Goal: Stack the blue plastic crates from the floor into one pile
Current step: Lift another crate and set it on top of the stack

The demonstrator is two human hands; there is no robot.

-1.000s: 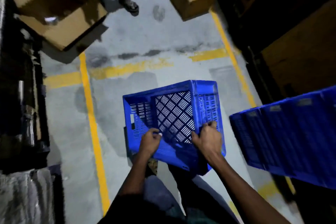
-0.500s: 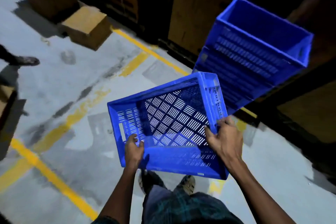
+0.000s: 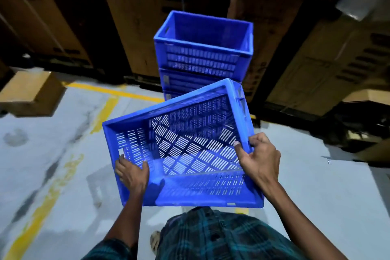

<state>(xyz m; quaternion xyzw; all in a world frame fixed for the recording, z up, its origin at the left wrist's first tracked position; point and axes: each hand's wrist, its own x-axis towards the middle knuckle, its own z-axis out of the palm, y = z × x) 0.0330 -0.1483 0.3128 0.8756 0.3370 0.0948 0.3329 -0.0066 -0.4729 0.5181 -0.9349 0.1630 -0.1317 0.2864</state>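
Note:
I hold a blue plastic crate (image 3: 190,145) in the air at waist height, its open top facing me and tilted to the left. My left hand (image 3: 132,174) grips its near left wall. My right hand (image 3: 258,157) grips its right rim, thumb inside. Straight ahead stands a pile of blue crates (image 3: 203,55), open top upward, with at least two lower crates under the top one. The held crate hides the foot of the pile.
Tall brown cartons (image 3: 130,17) on dark pallets form a wall behind the pile. A small cardboard box (image 3: 31,93) lies on the grey floor at the left. Yellow floor lines (image 3: 103,116) run across and toward me. More cartons (image 3: 329,74) stand at the right.
The view has swung round so the pile now stands straight ahead instead of at the right. The held crate has come up and closer to the pile. Both hands keep their grip.

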